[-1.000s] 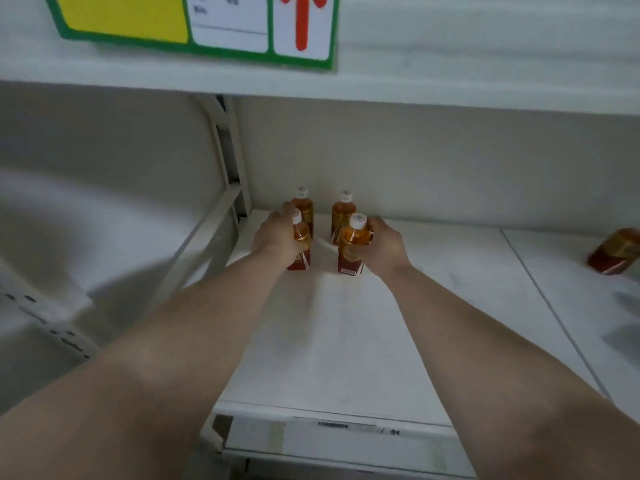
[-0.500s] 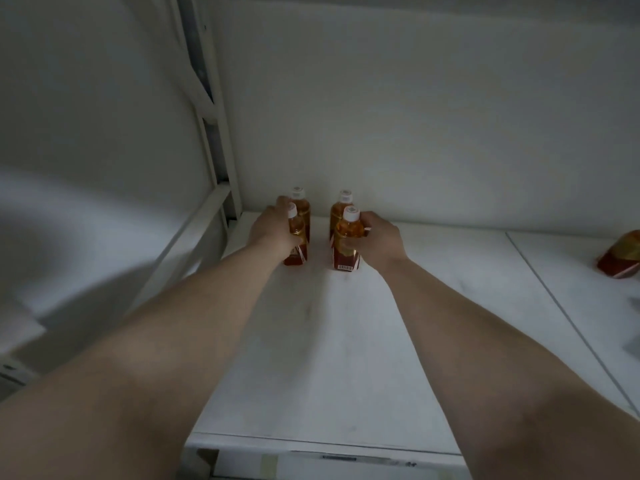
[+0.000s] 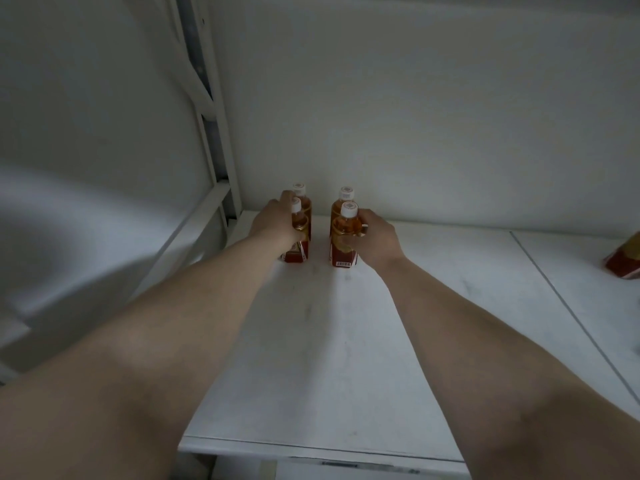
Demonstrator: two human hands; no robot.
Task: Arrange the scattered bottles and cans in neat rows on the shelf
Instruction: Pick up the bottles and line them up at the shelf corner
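the step in hand looks like lining up a front row. the left hand [image 3: 273, 223] curls round the left front bottle [image 3: 297, 245], a small clear plastic bottle of orange-brown drink with a white cap and red label. the right hand [image 3: 377, 237] curls round the right front bottle [image 3: 344, 239], which looks the same. both bottles stand up on the flat white shelf [image 3: 329, 341], just in front of the back left bottle [image 3: 300, 190] and the back right bottle [image 3: 346, 195]. next, i think, the hands should let go softly, then fetch the tipped bottle [image 3: 623, 261] far right. both arms reach straight out.
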